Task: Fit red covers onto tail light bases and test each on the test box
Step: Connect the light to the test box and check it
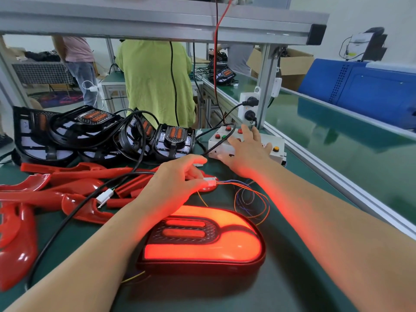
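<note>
Left hand (177, 176) pinches a white connector (209, 180); right hand (246, 152), fingers spread, rests on the test box (221, 143) beside the glowing tail light (202, 235).

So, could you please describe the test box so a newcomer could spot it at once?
Start at the glowing tail light nearest the person on the green mat, then follow the right hand away from it. Its spread fingers lie on the test box, a flat white case. Unlike the white socket block on the post behind, it carries red, green and yellow push buttons.
</note>
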Tool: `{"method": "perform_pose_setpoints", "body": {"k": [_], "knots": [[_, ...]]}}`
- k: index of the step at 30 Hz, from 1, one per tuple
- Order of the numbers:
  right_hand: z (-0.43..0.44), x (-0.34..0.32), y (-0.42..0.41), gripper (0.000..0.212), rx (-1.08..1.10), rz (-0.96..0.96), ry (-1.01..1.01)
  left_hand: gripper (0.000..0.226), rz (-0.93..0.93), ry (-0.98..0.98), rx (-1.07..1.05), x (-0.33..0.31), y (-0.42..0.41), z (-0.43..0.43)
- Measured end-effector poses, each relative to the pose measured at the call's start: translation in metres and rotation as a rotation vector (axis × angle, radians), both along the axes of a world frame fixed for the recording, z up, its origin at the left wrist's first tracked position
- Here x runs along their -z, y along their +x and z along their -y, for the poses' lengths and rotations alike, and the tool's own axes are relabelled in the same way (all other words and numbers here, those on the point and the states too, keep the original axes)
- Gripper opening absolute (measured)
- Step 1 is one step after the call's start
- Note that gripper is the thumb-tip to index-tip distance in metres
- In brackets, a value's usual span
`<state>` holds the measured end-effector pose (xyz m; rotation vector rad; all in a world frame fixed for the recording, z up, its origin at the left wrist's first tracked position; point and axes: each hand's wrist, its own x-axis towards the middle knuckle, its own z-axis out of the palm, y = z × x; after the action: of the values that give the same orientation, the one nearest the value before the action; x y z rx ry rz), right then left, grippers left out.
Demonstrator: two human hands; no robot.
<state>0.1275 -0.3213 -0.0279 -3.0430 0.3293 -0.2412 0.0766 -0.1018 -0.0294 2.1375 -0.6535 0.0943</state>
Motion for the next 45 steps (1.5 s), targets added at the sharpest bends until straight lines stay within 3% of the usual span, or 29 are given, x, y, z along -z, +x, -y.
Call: {"method": "perform_pose_setpoints", "body": {"k": [6, 30, 34, 37, 39, 42, 45], "knots": [[0.004, -0.005, 0.0, 0.064, -0.039, 0.013, 0.035, 0.04, -0.015, -0.005, 0.018, -0.003, 0.0, -0.001], [0.001, -0.008, -0.003, 0.064, -0.017, -0.034, 0.02, 0.04, -0.004, -0.006, 0.0, -0.004, -0.002, -0.001], [0.005, -0.007, -0.01, 0.071, -0.061, 0.04, 0.05, 0.04, 0.004, -0.004, 0.015, -0.002, -0.002, -0.003], [-0.001, -0.011, -0.023, 0.061, -0.096, 0.098, 0.036, 0.036, -0.007, -0.008, 0.023, -0.001, -0.001, -0.002], [-0.009, -0.017, -0.033, 0.044, -0.16, 0.174, 0.092, 0.032, -0.009, -0.013, 0.02, 0.0, 0.0, -0.003], [-0.024, -0.03, -0.053, 0.026, -0.296, 0.282, 0.375, 0.02, -0.015, -0.012, 0.005, 0.0, 0.0, -0.003], [-0.037, -0.037, -0.077, 0.022, -0.395, 0.147, 0.512, 0.009, -0.041, -0.037, -0.002, -0.003, -0.001, -0.003]]}}
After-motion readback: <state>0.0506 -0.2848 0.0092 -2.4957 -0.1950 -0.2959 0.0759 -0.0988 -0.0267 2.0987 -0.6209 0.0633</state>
